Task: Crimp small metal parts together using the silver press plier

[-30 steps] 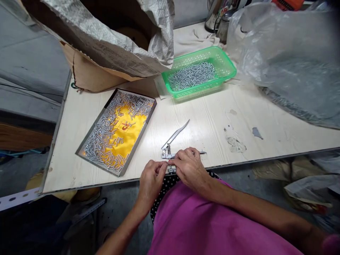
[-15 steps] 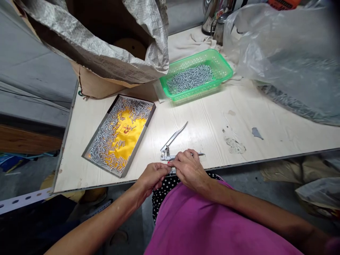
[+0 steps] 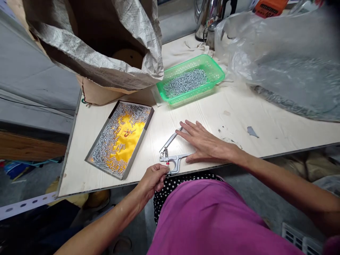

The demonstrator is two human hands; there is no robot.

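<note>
Snap pliers (image 3: pixel 177 160) of grey metal lie at the table's front edge, handles spread, with a coil spring and a red bit near the jaw. Fingertips of my left hand (image 3: pixel 155 177) are pinched together right at that jaw; whatever they hold is too small and covered to name. My right hand (image 3: pixel 204 143) has its fingers spread over the handles. Its fingertips meet the end of the upper handle (image 3: pixel 171 139), and the thumb lies by the lower one. Left of the pliers is a shallow tray (image 3: pixel 139 143) with a yellow lining and many small silvery ridged metal pieces.
Behind stands a green plastic basket (image 3: pixel 212 83) holding more small metal pieces. A large woven sack (image 3: pixel 101 71) is at the back left. A clear plastic bag (image 3: pixel 278 67) of pieces fills the right side. A metal kettle (image 3: pixel 205 21) stands at the back.
My right hand has left the jaw, moved up and right, and spread its fingers over the handles. My left hand stays pinched at the jaw. The view has shifted slightly.
</note>
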